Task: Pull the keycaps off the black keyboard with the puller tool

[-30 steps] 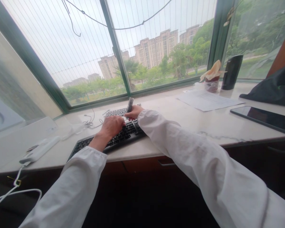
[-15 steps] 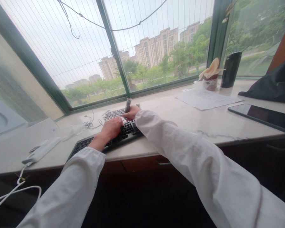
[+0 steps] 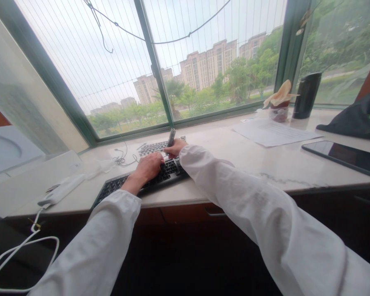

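A black keyboard [image 3: 172,169] lies at a slant near the desk's front edge. My left hand [image 3: 148,167] rests over its middle, fingers curled together; whatever they pinch is too small to make out. Just right of it, my right hand [image 3: 176,147] is closed around a dark grey, thick-handled tool [image 3: 172,136], whose handle sticks up above the fist. The tool's lower end is hidden between the two hands, which nearly touch. Behind the keyboard, rows of small dark key-like pieces [image 3: 152,148] lie on the desk.
A thin cable [image 3: 121,158] and a white power strip [image 3: 61,190] lie to the left. On the right are paper sheets [image 3: 274,133], a dark tablet-like device [image 3: 345,156], a black tumbler [image 3: 306,95], a tissue-topped container [image 3: 278,111] and dark cloth [image 3: 357,117]. Windows stand behind.
The whole view has shifted slightly right and down. Both hands stay at the same part of the keyboard, with the dark tool still in my right hand.
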Demonstrator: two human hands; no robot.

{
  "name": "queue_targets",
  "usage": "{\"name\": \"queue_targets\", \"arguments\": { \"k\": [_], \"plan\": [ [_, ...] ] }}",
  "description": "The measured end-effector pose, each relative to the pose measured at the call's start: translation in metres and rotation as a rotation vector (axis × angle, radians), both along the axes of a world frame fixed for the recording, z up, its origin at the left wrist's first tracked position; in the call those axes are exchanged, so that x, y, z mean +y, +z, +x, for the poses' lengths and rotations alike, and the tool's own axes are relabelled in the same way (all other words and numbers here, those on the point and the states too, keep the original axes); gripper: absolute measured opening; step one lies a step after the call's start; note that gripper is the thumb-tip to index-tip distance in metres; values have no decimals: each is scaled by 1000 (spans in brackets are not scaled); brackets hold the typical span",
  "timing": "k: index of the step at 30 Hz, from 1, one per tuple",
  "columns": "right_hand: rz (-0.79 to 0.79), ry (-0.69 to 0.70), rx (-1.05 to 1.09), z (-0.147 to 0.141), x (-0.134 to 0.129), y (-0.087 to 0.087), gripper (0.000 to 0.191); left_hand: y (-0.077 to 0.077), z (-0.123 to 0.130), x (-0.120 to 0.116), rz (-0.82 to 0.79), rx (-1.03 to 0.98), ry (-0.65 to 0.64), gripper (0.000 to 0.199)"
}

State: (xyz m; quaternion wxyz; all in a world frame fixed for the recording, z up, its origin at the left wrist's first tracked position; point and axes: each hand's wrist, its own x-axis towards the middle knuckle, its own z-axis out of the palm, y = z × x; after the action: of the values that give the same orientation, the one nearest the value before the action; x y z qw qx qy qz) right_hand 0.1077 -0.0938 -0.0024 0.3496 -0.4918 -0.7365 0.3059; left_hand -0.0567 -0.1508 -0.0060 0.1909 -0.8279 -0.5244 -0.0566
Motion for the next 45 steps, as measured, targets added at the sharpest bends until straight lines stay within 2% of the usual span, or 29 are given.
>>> {"name": "queue_targets", "arguments": {
  "k": [6, 11, 17, 22, 25, 32, 40, 45],
  "plan": [
    [90, -17, -78, 2, -5, 3, 26, -1, 0, -2, 15, -7, 17, 25],
    [175, -23, -105, 2, -9, 5, 28, -2, -3, 1, 29, -4, -17, 25],
    [187, -37, -125, 1, -10, 6, 29, -4, -8, 2, 38, -91, -31, 27],
    [200, -45, -119, 2, -14, 8, 28, -1, -23, 3, -23, -224, -109, 29],
    [215, -51, -81, 2, -14, 7, 26, 1, -31, 3, -37, -239, -154, 27],
    [306, -54, -22, -6, -16, 6, 26, 4, -25, -4, 37, -167, -74, 24],
    [316, -11, -57, -15, -23, 6, 24, 3, -25, -6, 39, -200, -10, 23],
    [334, -6, -104, -17, -23, 4, 25, 5, -23, -8, 44, -91, -7, 24]
  ]
}}
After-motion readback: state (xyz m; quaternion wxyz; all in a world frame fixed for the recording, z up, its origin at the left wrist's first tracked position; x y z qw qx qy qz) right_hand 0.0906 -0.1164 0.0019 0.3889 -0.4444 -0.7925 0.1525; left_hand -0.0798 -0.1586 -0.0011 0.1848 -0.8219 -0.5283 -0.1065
